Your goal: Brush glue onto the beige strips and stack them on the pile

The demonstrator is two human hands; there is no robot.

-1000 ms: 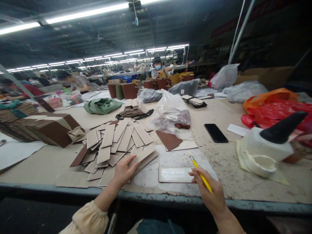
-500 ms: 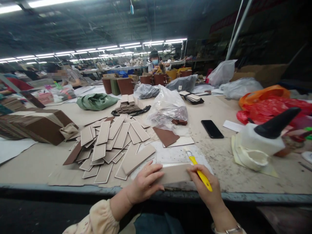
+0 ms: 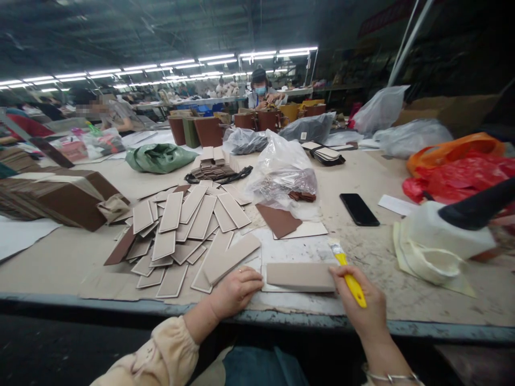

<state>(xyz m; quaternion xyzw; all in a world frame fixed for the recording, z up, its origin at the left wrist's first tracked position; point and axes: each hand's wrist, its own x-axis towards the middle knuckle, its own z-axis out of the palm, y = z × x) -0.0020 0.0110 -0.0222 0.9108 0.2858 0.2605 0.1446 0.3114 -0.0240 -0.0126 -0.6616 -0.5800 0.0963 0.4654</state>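
In front of me a beige rectangular panel lies over a slightly larger white-edged backing piece, whose rim shows at the left and bottom. My left hand has its fingers bent together at the left end of the backing piece, gripping its edge; the thumb is hidden. My right hand keeps a yellow-handled paintbrush across its fingers, bristles pointing away. The same hand pinches the right end of the upper panel. Left of them is a loose heap of beige panels with pale edges.
Beyond lie a brown piece, a clear plastic bag and a black phone. A white container with a black spout stands right. Banded brown panels stand left. A person sits across the table.
The upper panel has come down over the backing piece. My left hand has drawn its spread fingers together at the left end; my right hand still holds the brush at the right end.
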